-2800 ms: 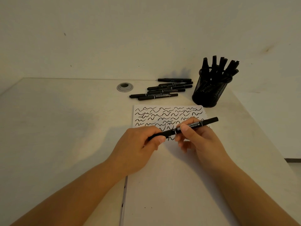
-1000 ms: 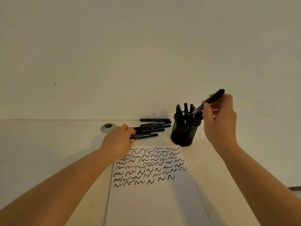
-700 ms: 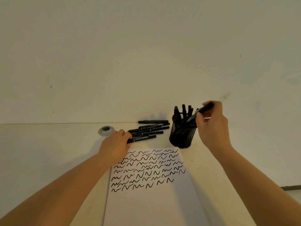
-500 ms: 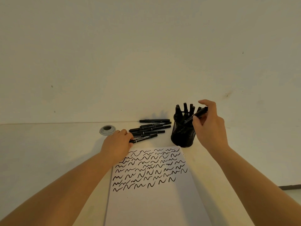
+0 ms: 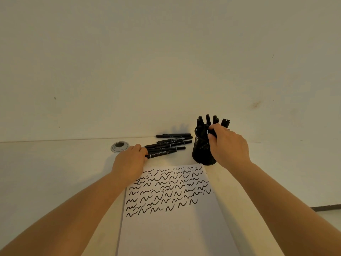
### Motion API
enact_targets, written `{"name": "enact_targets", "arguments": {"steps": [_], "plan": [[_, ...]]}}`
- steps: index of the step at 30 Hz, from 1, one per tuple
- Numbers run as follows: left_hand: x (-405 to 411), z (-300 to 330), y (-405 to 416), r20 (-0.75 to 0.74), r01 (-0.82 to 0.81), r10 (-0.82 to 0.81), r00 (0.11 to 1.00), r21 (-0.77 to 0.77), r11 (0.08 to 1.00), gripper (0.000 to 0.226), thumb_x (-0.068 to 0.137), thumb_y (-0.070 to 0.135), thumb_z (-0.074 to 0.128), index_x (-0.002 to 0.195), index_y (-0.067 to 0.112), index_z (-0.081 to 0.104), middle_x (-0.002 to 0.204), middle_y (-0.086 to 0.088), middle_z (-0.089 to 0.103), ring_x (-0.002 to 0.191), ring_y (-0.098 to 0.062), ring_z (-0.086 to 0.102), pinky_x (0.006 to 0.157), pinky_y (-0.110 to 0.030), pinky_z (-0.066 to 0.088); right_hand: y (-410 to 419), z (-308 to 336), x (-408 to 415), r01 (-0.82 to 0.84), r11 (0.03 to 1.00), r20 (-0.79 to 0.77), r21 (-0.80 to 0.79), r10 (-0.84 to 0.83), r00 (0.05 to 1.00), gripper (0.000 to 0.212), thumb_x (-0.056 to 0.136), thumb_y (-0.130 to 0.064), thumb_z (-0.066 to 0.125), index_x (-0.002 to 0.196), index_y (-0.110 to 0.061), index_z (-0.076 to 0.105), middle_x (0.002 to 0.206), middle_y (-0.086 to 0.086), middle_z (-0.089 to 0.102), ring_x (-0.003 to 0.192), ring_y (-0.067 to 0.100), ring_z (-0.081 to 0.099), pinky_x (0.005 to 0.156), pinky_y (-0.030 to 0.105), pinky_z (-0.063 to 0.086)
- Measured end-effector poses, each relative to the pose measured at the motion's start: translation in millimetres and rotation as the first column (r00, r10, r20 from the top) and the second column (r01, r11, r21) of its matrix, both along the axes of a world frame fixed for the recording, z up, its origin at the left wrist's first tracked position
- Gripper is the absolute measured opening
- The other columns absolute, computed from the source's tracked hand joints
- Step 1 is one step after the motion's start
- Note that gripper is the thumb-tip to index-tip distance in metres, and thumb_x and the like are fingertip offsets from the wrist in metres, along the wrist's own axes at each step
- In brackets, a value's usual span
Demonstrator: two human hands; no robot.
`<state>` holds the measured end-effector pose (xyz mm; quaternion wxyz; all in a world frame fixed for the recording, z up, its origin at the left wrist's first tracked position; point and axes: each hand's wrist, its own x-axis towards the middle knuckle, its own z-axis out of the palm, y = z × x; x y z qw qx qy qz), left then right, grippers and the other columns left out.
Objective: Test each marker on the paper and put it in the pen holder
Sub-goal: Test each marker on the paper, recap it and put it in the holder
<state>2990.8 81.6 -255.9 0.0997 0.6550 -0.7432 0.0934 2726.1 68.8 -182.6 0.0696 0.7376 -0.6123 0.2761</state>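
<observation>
A black mesh pen holder (image 5: pixel 201 154) stands at the back right of the table, with several black markers sticking up out of it. My right hand (image 5: pixel 227 145) is over its rim, fingertips curled round the top of a black marker (image 5: pixel 212 133) that is sunk in among the others. Several loose black markers (image 5: pixel 172 144) lie in a row left of the holder. My left hand (image 5: pixel 129 161) reaches their left ends and pinches the end of the nearest marker (image 5: pixel 161 153). White paper (image 5: pixel 175 231) covered with black squiggles lies in front of me.
A round grey cable grommet (image 5: pixel 120 146) is set in the table left of the loose markers. The wall runs just behind the holder and markers. The table's right edge lies beyond my right forearm.
My right hand has lowered the marker from above the holder down into it. My left hand went from the marker to the loose row and stays at its left ends.
</observation>
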Motion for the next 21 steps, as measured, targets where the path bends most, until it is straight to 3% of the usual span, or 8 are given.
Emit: {"name": "enact_targets", "arguments": {"steps": [5, 9, 13, 16, 19, 21], "plan": [[4, 0, 11, -0.177, -0.040, 0.023, 0.984, -0.092, 0.995, 0.026, 0.096, 0.027, 0.037, 0.115, 0.015, 0.052, 0.106, -0.001, 0.053, 0.089, -0.016, 0.050, 0.062, -0.027, 0.040, 3, 3, -1, -0.011, 1.000, -0.012, 0.027, 0.011, 1.000, 0.034, 0.096, -0.028, 0.036, 0.128, -0.021, 0.045, 0.117, 0.002, 0.060, 0.088, 0.030, 0.060, 0.061, 0.031, 0.036], [-1, 12, 25, -0.370, -0.071, 0.020, 0.929, -0.126, 0.989, 0.023, 0.095, 0.025, 0.039, 0.111, 0.015, 0.053, 0.106, 0.000, 0.053, 0.079, -0.012, 0.049, 0.061, -0.028, 0.041, 17, 9, 1, -0.018, 0.999, 0.019, -0.031, 0.018, 1.000, 0.046, 0.093, -0.026, 0.046, 0.136, -0.018, 0.035, 0.126, 0.005, 0.048, 0.089, 0.029, 0.059, 0.061, 0.030, 0.038], [-23, 33, 47, -0.500, 0.016, -0.060, 0.864, -0.092, 0.996, 0.022, 0.096, 0.026, 0.037, 0.111, 0.017, 0.051, 0.105, 0.002, 0.054, 0.085, -0.015, 0.056, 0.073, -0.039, 0.049, 47, 11, 14, -0.178, 0.976, 0.161, -0.128, 0.197, 0.967, 0.040, 0.088, -0.022, 0.052, 0.128, -0.016, 0.045, 0.118, 0.001, 0.051, 0.076, 0.018, 0.059, 0.060, 0.027, 0.039], [-45, 42, 69, -0.590, 0.087, -0.104, 0.800, -0.057, 0.995, 0.020, 0.096, 0.026, 0.037, 0.111, 0.021, 0.050, 0.098, 0.007, 0.058, 0.086, -0.007, 0.056, 0.073, -0.027, 0.046, 73, 7, 27, -0.315, 0.948, 0.466, 0.043, 0.260, 0.846, 0.033, 0.089, -0.034, 0.047, 0.122, -0.026, 0.049, 0.092, -0.013, 0.058, 0.064, 0.003, 0.053, 0.059, 0.017, 0.040], [-62, 41, 94, -0.641, 0.175, -0.128, 0.757, 0.010, 0.985, 0.016, 0.096, 0.027, 0.038, 0.105, 0.029, 0.051, 0.088, 0.015, 0.057, 0.081, 0.005, 0.054, 0.067, -0.016, 0.041, 95, 0, 35, -0.382, 0.917, 0.702, 0.120, 0.194, 0.686, 0.022, 0.087, -0.039, 0.045, 0.101, -0.027, 0.058, 0.074, -0.006, 0.062, 0.051, 0.000, 0.050, 0.051, 0.013, 0.043], [-69, 40, 110, -0.663, 0.227, -0.164, 0.731, 0.009, 0.974, 0.015, 0.095, 0.027, 0.038, 0.100, 0.031, 0.051, 0.084, 0.016, 0.056, 0.079, 0.004, 0.054, 0.065, -0.016, 0.041, 107, -7, 38, -0.411, 0.898, 0.820, 0.160, 0.111, 0.562, 0.026, 0.086, -0.039, 0.047, 0.087, -0.018, 0.062, 0.066, -0.004, 0.062, 0.046, 0.002, 0.048, 0.046, 0.013, 0.041]]}}
